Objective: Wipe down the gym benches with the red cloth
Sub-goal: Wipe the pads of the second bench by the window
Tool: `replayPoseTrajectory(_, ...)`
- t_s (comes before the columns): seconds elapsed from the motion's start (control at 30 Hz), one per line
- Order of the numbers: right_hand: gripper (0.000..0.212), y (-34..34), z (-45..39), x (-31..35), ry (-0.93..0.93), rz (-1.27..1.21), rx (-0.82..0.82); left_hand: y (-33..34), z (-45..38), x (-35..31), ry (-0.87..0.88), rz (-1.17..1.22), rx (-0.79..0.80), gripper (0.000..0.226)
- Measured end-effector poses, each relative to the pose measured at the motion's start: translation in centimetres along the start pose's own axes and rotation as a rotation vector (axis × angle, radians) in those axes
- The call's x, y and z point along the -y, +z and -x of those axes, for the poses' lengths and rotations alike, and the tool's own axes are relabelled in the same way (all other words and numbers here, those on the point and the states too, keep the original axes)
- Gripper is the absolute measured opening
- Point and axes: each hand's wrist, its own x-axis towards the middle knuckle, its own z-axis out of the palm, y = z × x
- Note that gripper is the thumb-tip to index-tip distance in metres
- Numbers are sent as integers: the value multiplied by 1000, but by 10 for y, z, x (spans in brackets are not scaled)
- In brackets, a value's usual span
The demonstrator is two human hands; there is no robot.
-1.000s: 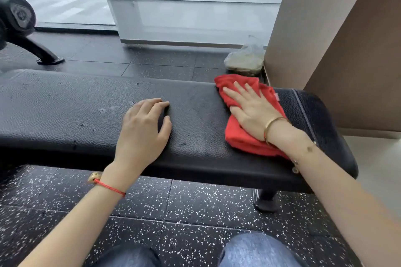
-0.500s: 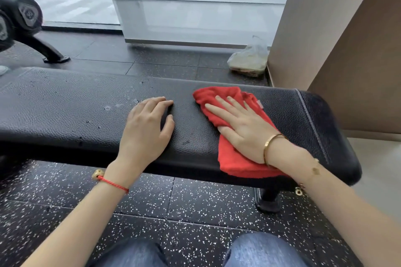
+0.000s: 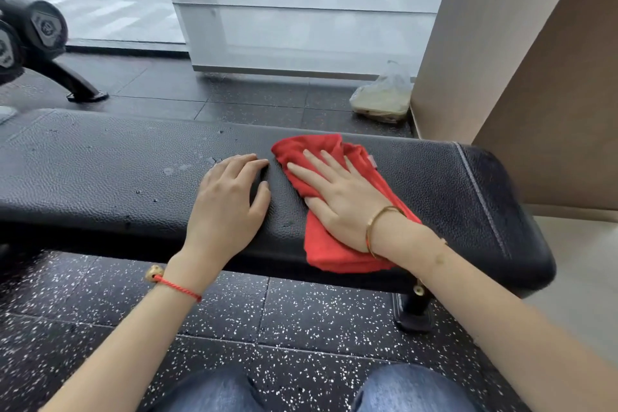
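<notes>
A black padded gym bench (image 3: pixel 100 170) runs across the view from left to right. A folded red cloth (image 3: pixel 326 251) lies on its right half, its near end hanging over the front edge. My right hand (image 3: pixel 344 197) presses flat on the cloth with straight, spread fingers. My left hand (image 3: pixel 230 201) rests palm down on the bare pad just left of the cloth, fingers slightly bent. Small pale specks and water marks (image 3: pixel 174 170) dot the pad left of my left hand.
A dumbbell rack (image 3: pixel 36 43) with black dumbbells stands at the far left. A plastic bag (image 3: pixel 384 94) lies on the floor by the beige wall (image 3: pixel 521 77). The bench foot (image 3: pixel 414 311) stands on speckled black flooring. My knees show at the bottom.
My right hand has slid the red cloth leftward along the bench, from near the right end to close beside my left hand. My left hand has stayed in place.
</notes>
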Motion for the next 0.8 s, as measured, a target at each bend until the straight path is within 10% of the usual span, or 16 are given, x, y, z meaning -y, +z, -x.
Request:
replayPoseTrajectory(0.3,54,-14,-22,-47,254,-8,27,1,1,-1,-4,-25,2,39)
replayPoseTrajectory(0.63,57,-3,11,-1,-22,-12,10,-1,0,0,1,4,5,38)
replayPoseTrajectory(0.8,56,-14,36,-48,138,-28,3,-1,1,-1,1,4,4,37)
